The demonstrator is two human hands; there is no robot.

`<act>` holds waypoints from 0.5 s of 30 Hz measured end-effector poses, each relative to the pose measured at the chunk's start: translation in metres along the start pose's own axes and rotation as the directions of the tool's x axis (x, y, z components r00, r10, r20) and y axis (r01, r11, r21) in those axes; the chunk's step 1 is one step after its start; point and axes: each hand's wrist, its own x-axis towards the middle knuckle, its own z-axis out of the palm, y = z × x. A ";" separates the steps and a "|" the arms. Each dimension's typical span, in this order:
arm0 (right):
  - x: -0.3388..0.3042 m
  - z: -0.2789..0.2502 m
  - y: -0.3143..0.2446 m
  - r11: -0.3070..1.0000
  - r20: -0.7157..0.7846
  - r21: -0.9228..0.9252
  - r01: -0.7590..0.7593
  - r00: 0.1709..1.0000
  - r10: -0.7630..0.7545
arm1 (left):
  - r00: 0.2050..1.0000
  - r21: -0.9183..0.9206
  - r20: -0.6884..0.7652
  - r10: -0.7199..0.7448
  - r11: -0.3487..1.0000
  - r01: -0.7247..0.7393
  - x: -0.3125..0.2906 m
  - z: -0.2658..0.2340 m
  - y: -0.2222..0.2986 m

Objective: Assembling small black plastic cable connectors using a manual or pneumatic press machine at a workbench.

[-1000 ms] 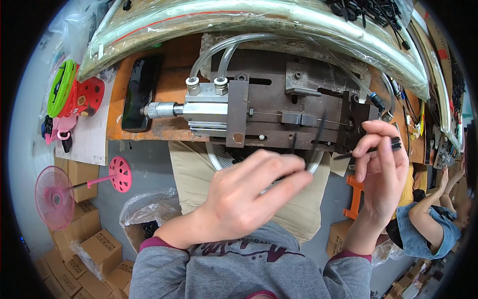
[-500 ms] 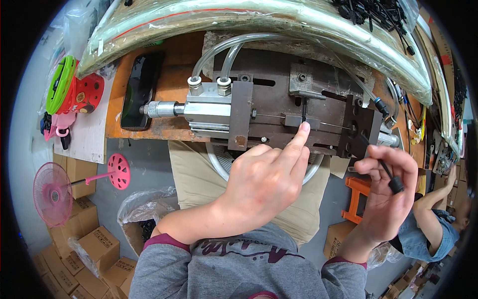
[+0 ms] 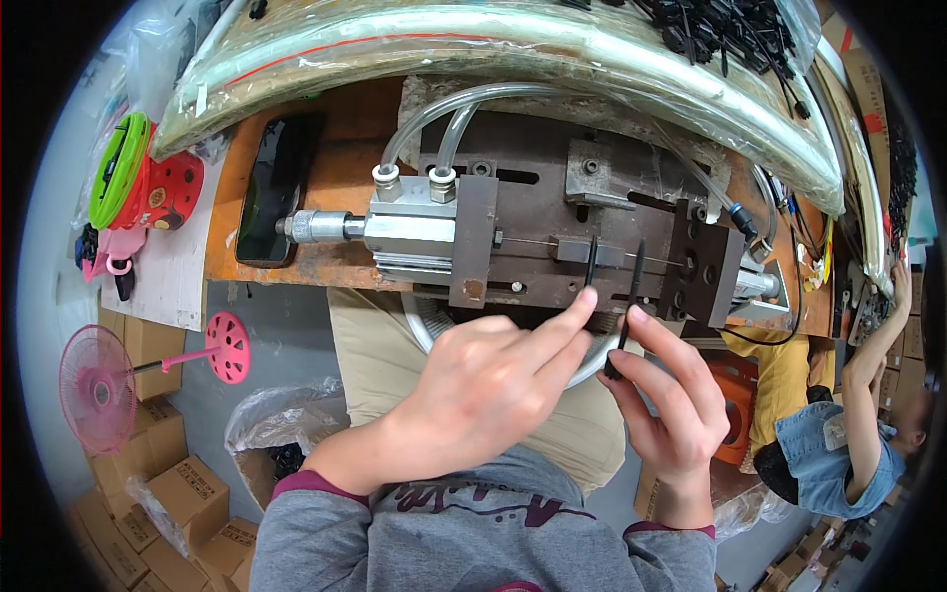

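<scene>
My left hand point(image 3: 503, 370) reaches over the fixture's near edge with its index finger stretched out. Its fingertip meets the lower end of a thin black rod point(image 3: 593, 260), which appears pinched there; the thumb is hidden underneath. Beside it, my right hand point(image 3: 671, 400) grips another slim black rod point(image 3: 638, 276) between thumb and fingers. That rod points up and away, with a thicker end low in the fingers. Both rods stand in front of a small grey block point(image 3: 570, 252) on a thin shaft, in the middle of the dark metal fixture point(image 3: 538, 279).
A silver air cylinder point(image 3: 414, 237) with clear hoses point(image 3: 464, 94) sits left on the fixture. A phone point(image 3: 281, 187) lies on the wooden bench. Black parts point(image 3: 725, 35) are heaped at the back right. A pink fan point(image 3: 97, 390) stands left; a co-worker's arm point(image 3: 868, 375) shows at right.
My left hand has drawn back toward me, and the black rod at its fingertip has moved away from the upper bracket. My right hand has come left and turned its rod upward.
</scene>
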 end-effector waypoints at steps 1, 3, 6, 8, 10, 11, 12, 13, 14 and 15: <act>0.002 0.002 0.001 1.000 0.011 -0.024 0.015 1.000 -0.014 | 0.999 -0.039 0.039 0.011 0.999 -0.009 -0.005 -0.006 0.000; 0.004 0.009 0.005 0.998 0.048 -0.061 0.016 0.999 -0.014 | 0.987 -0.163 0.153 0.047 0.986 -0.022 -0.018 -0.004 -0.003; 0.011 0.021 0.006 0.987 0.128 -0.158 0.032 0.992 -0.011 | 0.924 -0.290 0.374 0.081 0.957 0.033 -0.035 0.000 -0.004; 0.017 0.021 0.002 0.979 0.156 -0.204 0.019 0.988 0.014 | 0.898 -0.279 0.435 0.066 0.958 0.065 -0.051 0.017 -0.008; 0.020 0.022 -0.001 0.974 0.164 -0.226 -0.004 0.986 0.042 | 0.852 -0.244 0.523 0.023 0.962 0.124 -0.064 0.034 -0.012; 0.020 0.023 -0.001 0.974 0.158 -0.225 -0.022 0.986 0.059 | 0.815 -0.212 0.580 -0.011 0.963 0.164 -0.068 0.041 -0.013; 0.021 0.022 -0.001 0.973 0.149 -0.226 -0.039 0.986 0.075 | 0.775 -0.177 0.631 -0.043 0.964 0.198 -0.072 0.049 -0.016; 0.022 0.022 -0.002 0.970 0.163 -0.237 -0.043 0.983 0.083 | 0.805 -0.150 0.587 -0.092 0.964 0.220 -0.079 0.061 -0.019; 0.022 0.021 -0.002 0.967 0.178 -0.249 -0.047 0.980 0.093 | 0.830 -0.125 0.540 -0.139 0.962 0.243 -0.088 0.074 -0.021; 0.023 0.019 -0.004 0.965 0.189 -0.260 -0.047 0.977 0.099 | 0.853 -0.099 0.487 -0.186 0.959 0.266 -0.091 0.082 -0.023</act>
